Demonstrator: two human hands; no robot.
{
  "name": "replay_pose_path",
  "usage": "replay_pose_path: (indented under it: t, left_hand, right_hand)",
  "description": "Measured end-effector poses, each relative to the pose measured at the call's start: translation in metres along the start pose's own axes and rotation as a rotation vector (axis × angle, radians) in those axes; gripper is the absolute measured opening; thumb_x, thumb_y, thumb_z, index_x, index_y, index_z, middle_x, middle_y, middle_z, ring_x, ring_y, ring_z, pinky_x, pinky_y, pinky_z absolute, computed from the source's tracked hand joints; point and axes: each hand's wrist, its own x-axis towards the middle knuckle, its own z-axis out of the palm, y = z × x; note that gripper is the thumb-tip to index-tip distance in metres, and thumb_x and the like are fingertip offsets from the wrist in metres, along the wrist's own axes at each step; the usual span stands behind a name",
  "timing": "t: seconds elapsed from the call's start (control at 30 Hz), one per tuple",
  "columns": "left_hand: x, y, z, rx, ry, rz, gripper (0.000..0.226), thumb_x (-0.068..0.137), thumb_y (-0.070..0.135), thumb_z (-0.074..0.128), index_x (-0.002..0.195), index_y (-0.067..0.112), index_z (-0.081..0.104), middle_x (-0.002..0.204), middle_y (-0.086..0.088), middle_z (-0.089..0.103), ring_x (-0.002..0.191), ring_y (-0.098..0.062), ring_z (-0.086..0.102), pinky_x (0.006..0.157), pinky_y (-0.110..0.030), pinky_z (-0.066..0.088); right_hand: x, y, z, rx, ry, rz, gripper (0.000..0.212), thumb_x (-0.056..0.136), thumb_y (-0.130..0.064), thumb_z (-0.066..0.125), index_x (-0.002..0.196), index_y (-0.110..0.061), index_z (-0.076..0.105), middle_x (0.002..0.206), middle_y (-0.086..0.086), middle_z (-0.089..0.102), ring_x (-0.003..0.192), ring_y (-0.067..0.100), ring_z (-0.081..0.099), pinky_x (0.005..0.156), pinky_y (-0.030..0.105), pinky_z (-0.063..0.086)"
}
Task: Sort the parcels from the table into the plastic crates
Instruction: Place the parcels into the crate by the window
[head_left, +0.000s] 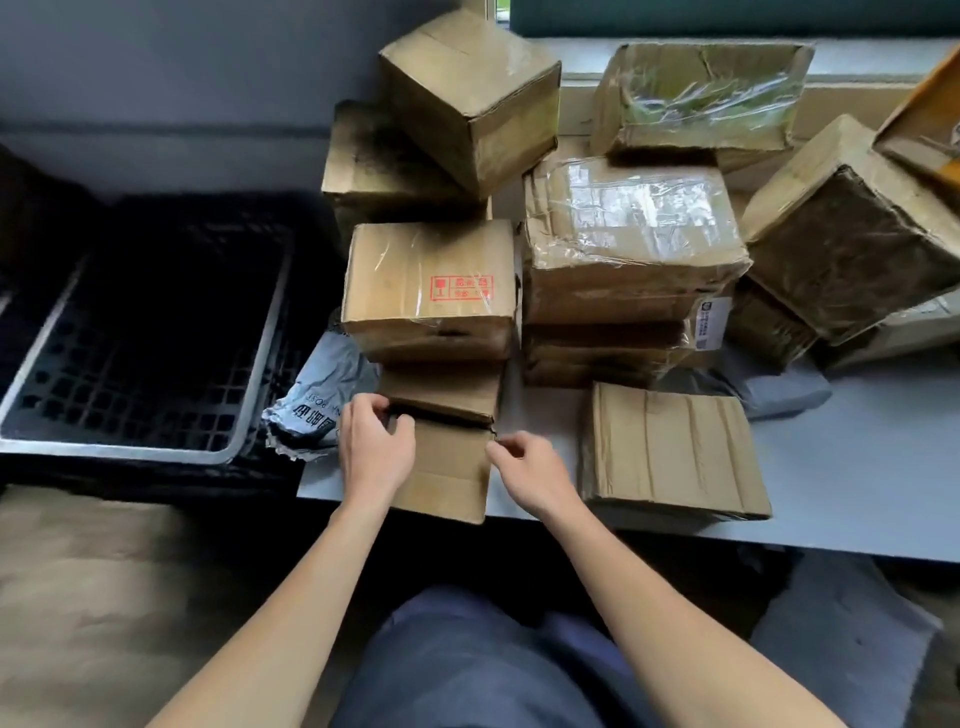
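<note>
Left hand (376, 449) gripping top left edge of small cardboard box (447, 478), right hand (530, 467) pinching its right corner, box overhanging bench (857, 467), black plastic crate (130, 448) alongside.

Arms extended, left hand (376, 447) and right hand (530, 467) curl fingers, gripping.

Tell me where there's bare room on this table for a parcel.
Bare table lies right of the flat parcel, in front of the right grey bag. A narrow strip runs between the flat parcel and the small front box. Behind, stacked boxes crowd it.
</note>
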Motion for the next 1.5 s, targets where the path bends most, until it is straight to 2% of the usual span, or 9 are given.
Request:
replay_pose_path:
  t: [0.2,0.43,0.63,0.73,0.9,1.03,1.27,1.37,1.5]
  left_hand:
    - [0.013,-0.027,-0.005,0.074,-0.276,-0.065,0.043,0.097,0.030,0.067,0.130,0.015,0.045,0.139,-0.010,0.054,0.132,-0.030,0.049,0.105,-0.039,0.038]
    - [0.022,-0.038,0.005,-0.009,-0.329,-0.121,0.066,0.096,0.035,0.069,0.150,0.009,0.041,0.153,-0.015,0.049,0.143,-0.032,0.044,0.113,-0.038,0.035]
    - [0.010,-0.030,0.010,-0.273,-0.309,-0.205,0.039,0.096,0.053,0.064,0.096,0.015,0.056,0.105,-0.002,0.063,0.105,-0.023,0.059,0.091,-0.039,0.045]
    - [-0.008,-0.012,0.013,-0.336,-0.279,-0.170,0.038,0.096,0.047,0.066,0.088,0.012,0.056,0.089,0.000,0.059,0.086,-0.018,0.055,0.077,-0.035,0.041]
    - [-0.028,-0.002,0.019,-0.339,-0.209,0.009,0.028,0.091,0.030,0.076,0.090,0.007,0.060,0.081,0.002,0.053,0.073,-0.012,0.048,0.067,-0.026,0.041]
    - [-0.034,-0.023,0.026,-0.325,-0.284,-0.060,0.028,0.088,0.025,0.082,0.102,0.013,0.062,0.092,0.000,0.061,0.083,-0.015,0.057,0.070,-0.021,0.048]
    - [-0.030,-0.043,0.030,-0.463,-0.489,-0.282,0.072,0.078,0.076,0.070,0.114,0.014,0.071,0.113,-0.011,0.076,0.099,-0.021,0.070,0.097,-0.043,0.055]
    - [-0.022,-0.038,0.027,-0.572,-0.463,-0.343,0.050,0.103,0.055,0.053,0.122,0.011,0.065,0.119,-0.009,0.073,0.104,-0.021,0.069,0.097,-0.038,0.052]
    - [-0.009,-0.042,0.016,-0.458,-0.426,-0.302,0.047,0.094,0.051,0.070,0.125,0.017,0.065,0.118,-0.003,0.074,0.108,-0.018,0.068,0.095,-0.033,0.051]
  right_hand:
    - [0.014,0.009,0.038,0.091,-0.010,0.143,0.029,0.102,-0.026,0.060,0.125,-0.010,0.067,0.112,0.005,0.072,0.103,0.021,0.066,0.090,0.031,0.049]
    - [0.003,0.000,0.044,0.223,0.025,0.207,0.018,0.104,-0.020,0.052,0.102,-0.017,0.069,0.097,-0.001,0.071,0.085,0.014,0.063,0.070,0.028,0.046]
    - [-0.027,0.008,0.031,0.454,0.252,0.278,0.026,0.102,-0.036,0.058,0.105,-0.014,0.072,0.103,-0.002,0.070,0.095,0.011,0.061,0.079,0.027,0.045]
    - [-0.036,0.009,0.013,0.469,0.387,0.222,0.042,0.101,-0.052,0.058,0.099,-0.011,0.068,0.100,0.001,0.069,0.095,0.015,0.062,0.088,0.035,0.046]
    - [-0.046,0.007,-0.009,0.423,0.395,0.054,0.023,0.099,-0.033,0.066,0.104,-0.011,0.058,0.100,0.001,0.062,0.092,0.015,0.058,0.080,0.031,0.047]
    - [-0.052,0.022,-0.007,0.359,0.288,0.070,0.016,0.102,-0.030,0.062,0.110,-0.017,0.055,0.105,-0.004,0.060,0.096,0.007,0.058,0.078,0.026,0.045]
    - [-0.048,0.026,-0.010,0.409,0.251,0.119,0.013,0.105,-0.029,0.058,0.112,-0.019,0.054,0.106,-0.006,0.059,0.097,0.008,0.058,0.082,0.029,0.051]
    - [-0.047,0.026,-0.011,0.455,0.252,0.120,0.011,0.106,-0.028,0.057,0.108,-0.017,0.056,0.106,0.000,0.060,0.099,0.017,0.060,0.083,0.031,0.054]
    - [-0.044,0.028,-0.008,0.596,0.183,0.201,0.014,0.108,-0.028,0.055,0.114,-0.017,0.061,0.118,0.007,0.065,0.111,0.020,0.063,0.101,0.038,0.054]
